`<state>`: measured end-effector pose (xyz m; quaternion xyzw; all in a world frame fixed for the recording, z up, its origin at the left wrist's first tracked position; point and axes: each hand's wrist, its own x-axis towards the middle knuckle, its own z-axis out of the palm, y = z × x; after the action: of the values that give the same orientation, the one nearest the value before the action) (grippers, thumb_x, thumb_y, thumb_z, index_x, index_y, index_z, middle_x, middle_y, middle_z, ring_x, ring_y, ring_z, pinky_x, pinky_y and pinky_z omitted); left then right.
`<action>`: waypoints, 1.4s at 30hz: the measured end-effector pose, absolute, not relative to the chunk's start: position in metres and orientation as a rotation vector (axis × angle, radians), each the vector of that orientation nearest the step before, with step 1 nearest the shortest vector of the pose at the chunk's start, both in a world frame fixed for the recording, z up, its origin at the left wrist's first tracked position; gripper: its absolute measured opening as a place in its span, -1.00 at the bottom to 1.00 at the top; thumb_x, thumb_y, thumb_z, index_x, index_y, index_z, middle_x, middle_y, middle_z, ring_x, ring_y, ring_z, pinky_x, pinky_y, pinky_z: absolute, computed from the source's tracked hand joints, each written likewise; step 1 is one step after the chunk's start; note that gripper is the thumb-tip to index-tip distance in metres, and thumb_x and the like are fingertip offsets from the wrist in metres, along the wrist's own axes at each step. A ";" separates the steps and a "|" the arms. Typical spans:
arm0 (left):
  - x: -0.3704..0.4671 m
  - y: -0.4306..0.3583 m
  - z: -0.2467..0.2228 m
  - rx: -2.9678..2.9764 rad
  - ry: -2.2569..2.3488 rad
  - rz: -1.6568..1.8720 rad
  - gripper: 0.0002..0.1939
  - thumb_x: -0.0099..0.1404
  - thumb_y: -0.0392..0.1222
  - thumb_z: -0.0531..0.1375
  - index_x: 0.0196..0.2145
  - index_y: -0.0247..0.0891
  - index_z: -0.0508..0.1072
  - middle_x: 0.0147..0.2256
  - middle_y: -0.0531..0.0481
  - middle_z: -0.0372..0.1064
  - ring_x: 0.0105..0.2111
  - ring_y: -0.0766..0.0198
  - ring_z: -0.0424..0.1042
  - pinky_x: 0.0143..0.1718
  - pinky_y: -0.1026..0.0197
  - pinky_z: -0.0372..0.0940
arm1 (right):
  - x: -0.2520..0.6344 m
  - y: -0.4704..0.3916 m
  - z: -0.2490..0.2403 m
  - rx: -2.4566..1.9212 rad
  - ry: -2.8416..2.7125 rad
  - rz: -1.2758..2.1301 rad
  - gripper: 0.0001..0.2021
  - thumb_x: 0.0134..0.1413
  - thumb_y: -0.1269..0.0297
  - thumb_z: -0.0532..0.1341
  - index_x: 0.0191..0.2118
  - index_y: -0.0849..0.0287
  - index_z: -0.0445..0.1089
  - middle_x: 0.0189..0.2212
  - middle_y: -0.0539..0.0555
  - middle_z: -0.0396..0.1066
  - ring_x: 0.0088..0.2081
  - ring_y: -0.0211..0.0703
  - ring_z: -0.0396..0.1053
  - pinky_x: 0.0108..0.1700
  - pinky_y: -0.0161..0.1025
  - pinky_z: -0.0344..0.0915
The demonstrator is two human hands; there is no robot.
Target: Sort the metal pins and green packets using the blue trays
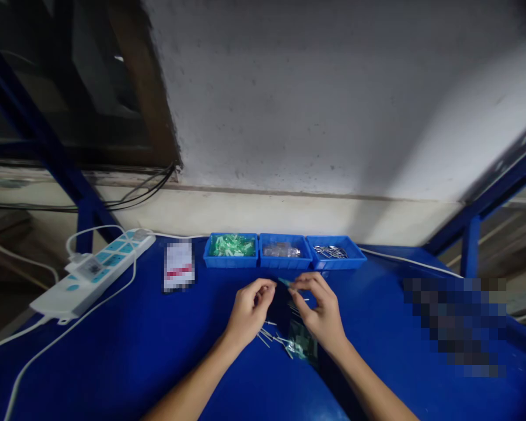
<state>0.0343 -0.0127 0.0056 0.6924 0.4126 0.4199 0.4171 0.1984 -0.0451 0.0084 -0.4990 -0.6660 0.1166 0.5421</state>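
My left hand [251, 307] is closed in a pinch above the blue table [158, 362]; what its fingertips hold, if anything, is too small to make out. Close by, my right hand [322, 307] grips a small green translucent piece [284, 282] between thumb and fingers, its tip pointing toward my left fingertips. Beneath the hands lie several slim metal pins [266, 334], loosely scattered. A clear green plastic bag [301, 342] rests beside them, partly below my right hand and wrist.
Three blue bins stand along the back: one with green pieces [232, 245], one with clear pieces [283, 250], one with metal pins [331, 251]. At left are a white power strip [87, 280] with cables and a blurred white card [178, 263]. A pixelated dark object [456, 327] lies right.
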 end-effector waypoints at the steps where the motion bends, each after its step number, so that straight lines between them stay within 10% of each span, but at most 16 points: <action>1: 0.034 -0.012 0.005 1.618 1.029 1.045 -0.64 0.32 0.00 -0.01 -0.24 -0.31 0.44 -0.49 0.00 0.33 -0.52 0.32 0.27 -0.46 0.29 0.18 | 0.198 -0.047 0.010 -1.160 -1.664 0.176 -0.91 0.09 0.37 0.14 -0.34 0.15 0.40 -0.31 0.10 0.30 -0.26 -0.15 0.30 -0.25 -0.20 0.29; 15: 0.032 0.003 -0.003 0.965 0.912 0.921 -0.55 0.14 0.18 0.16 -0.34 -0.34 0.39 -0.60 0.11 0.24 -0.66 0.47 0.16 -0.66 0.40 -0.09 | 0.191 -0.052 0.011 -1.100 -1.939 -0.213 -0.71 0.06 0.56 0.09 -0.21 0.05 0.41 -0.32 0.10 0.33 -0.14 -0.04 0.22 -0.13 -0.03 0.29; 19: 0.034 0.000 -0.001 0.958 0.775 0.859 -0.67 0.04 -0.04 0.30 -0.34 -0.34 0.40 -0.50 0.06 0.31 -0.57 0.47 0.24 -0.59 0.41 -0.02 | 0.190 -0.055 0.015 -1.099 -2.020 -0.179 -0.70 0.06 0.57 0.09 -0.20 0.05 0.41 -0.26 0.11 0.32 -0.08 -0.02 0.18 -0.08 -0.01 0.26; 32: 0.027 -0.016 0.012 2.249 0.896 1.110 -0.78 0.27 -0.32 0.06 -0.32 -0.12 0.49 -0.06 -0.07 0.25 -0.01 0.12 0.19 -0.01 0.07 0.18 | 0.191 -0.044 0.013 -1.151 -1.222 1.064 -0.62 0.14 -0.01 0.08 -0.29 0.23 0.43 -0.52 0.03 0.34 -0.48 -0.24 0.25 -0.42 -0.30 0.22; 42: 0.024 -0.004 0.013 1.778 0.980 0.996 -0.62 0.33 0.04 -0.03 -0.31 -0.25 0.47 -0.27 -0.06 0.33 -0.26 0.22 0.33 -0.24 0.22 0.23 | 0.198 -0.041 0.006 -1.270 -1.654 0.459 -0.71 0.16 0.20 0.10 -0.08 0.11 0.46 -0.48 0.05 0.43 -0.50 -0.21 0.29 -0.42 -0.27 0.27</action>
<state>0.0241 -0.0041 0.0134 0.7114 0.3919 0.3985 0.4261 0.1982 -0.0414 0.0062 -0.5211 -0.6787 0.1882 0.4820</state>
